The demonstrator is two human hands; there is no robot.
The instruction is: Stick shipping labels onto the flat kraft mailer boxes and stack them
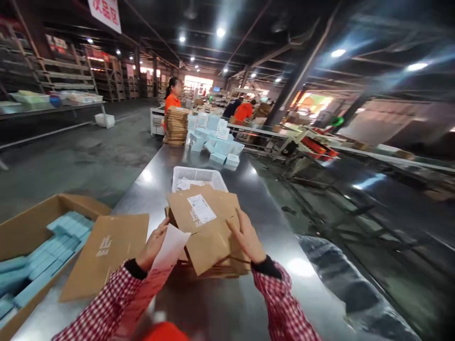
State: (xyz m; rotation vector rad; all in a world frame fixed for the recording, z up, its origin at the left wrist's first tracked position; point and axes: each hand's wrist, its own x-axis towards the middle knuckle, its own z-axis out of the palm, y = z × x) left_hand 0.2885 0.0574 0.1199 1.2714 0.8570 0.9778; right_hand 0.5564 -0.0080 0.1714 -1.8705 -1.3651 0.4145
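A flat brown cardboard mailer [216, 241] with a white printed label [201, 210] lies askew on top of a stack of similar cardboard in front of me. My left hand [155, 242] is closed on a white paper sheet [173, 244] at the stack's left side; a reddish strip trails from it toward my body. At the right edge of the mailer rests my right hand [248, 235], its fingers stretched and the thumb apart on the cardboard. Whether any fingertips reach under the edge is hidden.
Left of the stack lies another flat cardboard piece [110, 251], beside an open carton [76, 201] of light-blue boxes. Beyond the stack stand a white basket [218, 181], piled light-blue boxes [216, 137] and stacked cardboard [177, 125]. A person in orange [172, 100] stands farther back. Clear plastic [341, 270] hangs at right.
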